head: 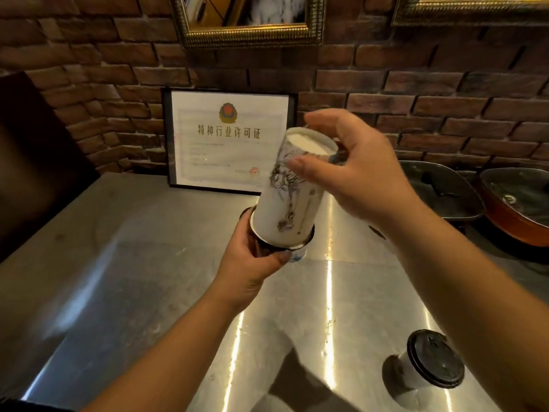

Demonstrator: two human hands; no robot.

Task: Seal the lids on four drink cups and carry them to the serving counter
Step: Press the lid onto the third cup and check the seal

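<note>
A tall white paper cup (289,191) with a dark ink drawing is held upside down and tilted above the steel counter (133,278). Its mouth rests in a black lid (255,233) at the bottom. My left hand (252,263) grips that lid and the cup's rim from below. My right hand (353,165) holds the cup's upturned base between thumb and fingers. A second white cup with a black lid (427,364) stands upright on the counter at the lower right.
A framed certificate (228,141) leans on the brick wall behind the cup. Two dark metal basins (445,188) sit at the right. A dark object (35,162) borders the counter's left side. Gold picture frames hang above.
</note>
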